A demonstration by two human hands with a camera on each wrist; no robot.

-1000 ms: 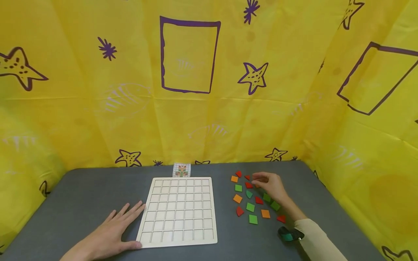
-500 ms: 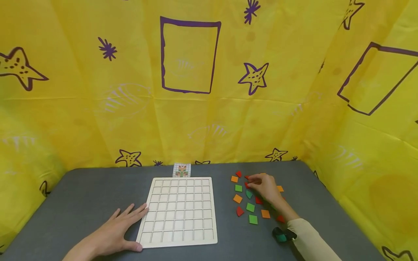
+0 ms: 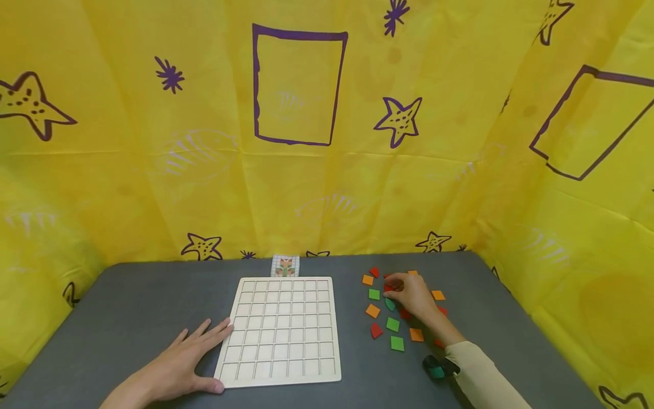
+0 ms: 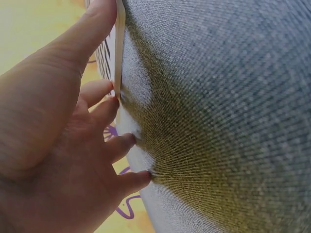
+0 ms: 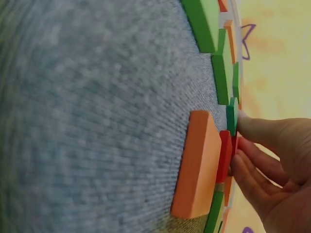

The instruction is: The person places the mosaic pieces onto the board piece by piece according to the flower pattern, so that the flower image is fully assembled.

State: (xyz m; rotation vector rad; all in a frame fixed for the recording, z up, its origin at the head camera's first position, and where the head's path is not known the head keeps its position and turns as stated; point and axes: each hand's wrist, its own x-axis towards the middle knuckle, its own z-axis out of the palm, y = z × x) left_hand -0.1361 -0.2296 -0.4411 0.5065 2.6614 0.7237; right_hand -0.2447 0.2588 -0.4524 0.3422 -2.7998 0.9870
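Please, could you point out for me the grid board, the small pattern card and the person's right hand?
Grid board (image 3: 281, 322): head view, on a cell near its middle.
Pattern card (image 3: 285, 266): head view, on its printed pattern.
Right hand (image 3: 415, 294): head view, on the back of it.

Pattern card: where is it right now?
In the head view, the pattern card lies at the far edge of the grid board, near that edge's middle, left of the right hand and in front of the yellow cloth.
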